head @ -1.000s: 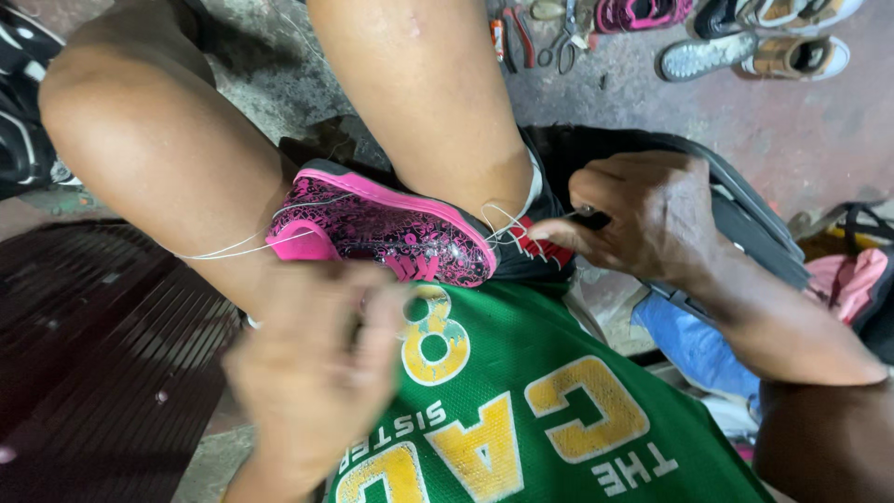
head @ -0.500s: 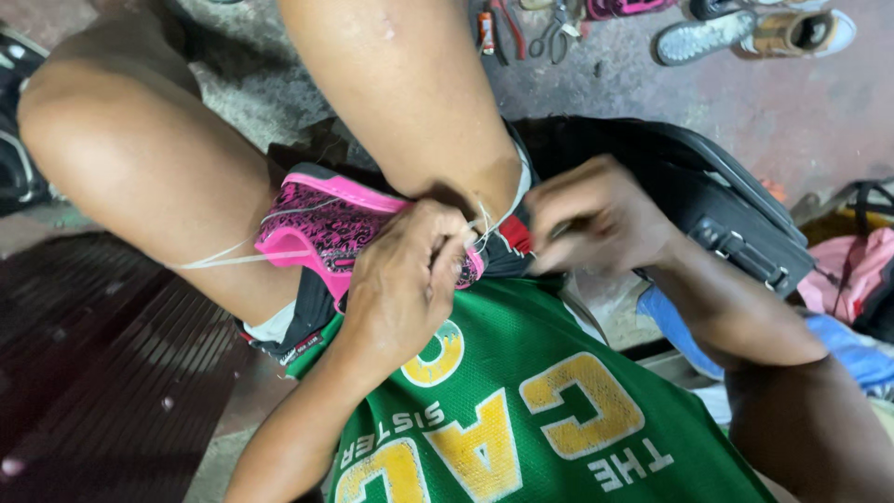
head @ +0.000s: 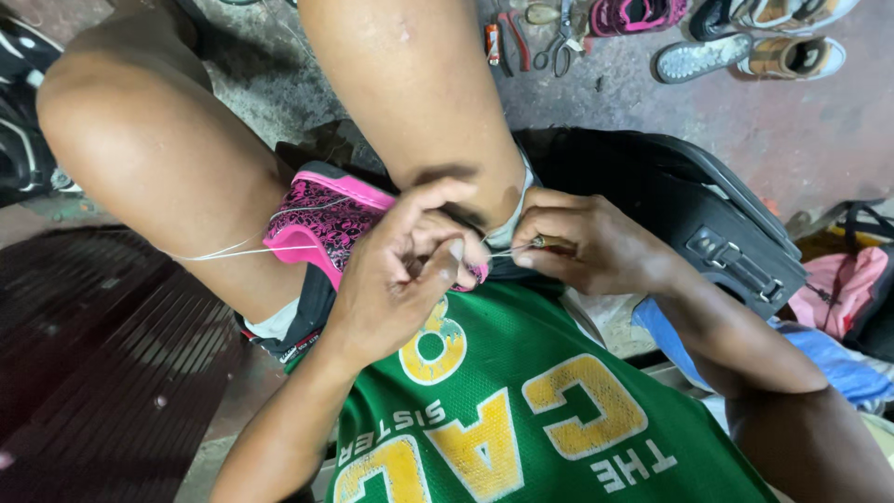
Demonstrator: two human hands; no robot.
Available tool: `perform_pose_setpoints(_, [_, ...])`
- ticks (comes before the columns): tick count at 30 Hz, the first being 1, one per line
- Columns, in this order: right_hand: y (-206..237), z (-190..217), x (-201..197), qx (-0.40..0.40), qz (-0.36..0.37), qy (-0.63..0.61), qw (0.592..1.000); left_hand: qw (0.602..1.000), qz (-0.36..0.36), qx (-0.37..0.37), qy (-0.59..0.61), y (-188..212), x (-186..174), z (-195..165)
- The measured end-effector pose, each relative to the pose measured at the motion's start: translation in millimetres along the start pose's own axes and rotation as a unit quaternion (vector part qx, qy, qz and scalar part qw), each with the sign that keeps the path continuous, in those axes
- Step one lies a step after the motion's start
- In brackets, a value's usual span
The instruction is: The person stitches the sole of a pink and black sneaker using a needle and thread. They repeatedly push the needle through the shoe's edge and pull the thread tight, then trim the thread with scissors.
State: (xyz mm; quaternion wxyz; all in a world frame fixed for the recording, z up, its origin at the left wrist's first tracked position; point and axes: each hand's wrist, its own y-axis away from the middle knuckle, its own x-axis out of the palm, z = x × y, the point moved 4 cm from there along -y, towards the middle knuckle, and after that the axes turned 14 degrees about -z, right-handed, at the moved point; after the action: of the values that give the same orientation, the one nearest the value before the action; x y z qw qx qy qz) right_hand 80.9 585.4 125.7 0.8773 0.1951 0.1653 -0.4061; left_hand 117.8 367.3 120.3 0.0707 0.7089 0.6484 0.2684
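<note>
A pink and black patterned shoe [head: 321, 219] is clamped between my knees, above my green shirt. My left hand [head: 400, 275] covers the shoe's right end, and its fingers pinch a thin white thread [head: 223, 250] that runs off to the left across my thigh. My right hand [head: 582, 242] sits just right of the shoe and grips a small brown-handled tool [head: 549, 243], with thread stretched between the two hands. The tool's tip is hidden by my fingers.
A black suitcase [head: 708, 224] lies under my right forearm. Pliers and scissors [head: 531, 37] rest on the concrete floor at the top, beside several shoes [head: 745, 37]. A dark ribbed mat [head: 102, 373] is at lower left, pink and blue cloth [head: 838, 289] at right.
My left hand rose from my lap onto the shoe's right end and took the thread. The hands have closed together at the shoe.
</note>
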Motion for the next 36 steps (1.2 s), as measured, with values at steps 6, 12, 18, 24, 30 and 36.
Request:
perform_pose_setpoints(6, [6, 7, -4, 0.091, -0.022, -0.139, 0.986, 0.967, 0.016, 0.035, -0.252, -1, 10, -1])
perform_pose_setpoints(12, [-17, 34, 16, 0.01, -0.079, 0.022, 0.997, 0.938, -0.008, 0.094, -0.332, -2, 15, -7])
perform_pose_setpoints(18, [-28, 36, 8, -0.082, -0.151, 0.179, 0.969, 0.945, -0.025, 0.162, -0.282, 1, 12, -17])
perform_pose_setpoints(24, [-16, -1, -48, -0.001, -0.238, 0.444, 0.864, 0.948, -0.01, 0.097, -0.302, -2, 9, -15])
perform_pose_setpoints(30, [32, -6, -27, -0.049, -0.093, 0.221, 0.97, 0.947, -0.024, 0.125, -0.296, -4, 8, -17])
perform_pose_setpoints(36, [47, -2, 28, 0.007, -0.072, 0.124, 0.99, 0.946, -0.012, 0.093, -0.309, -6, 12, -12])
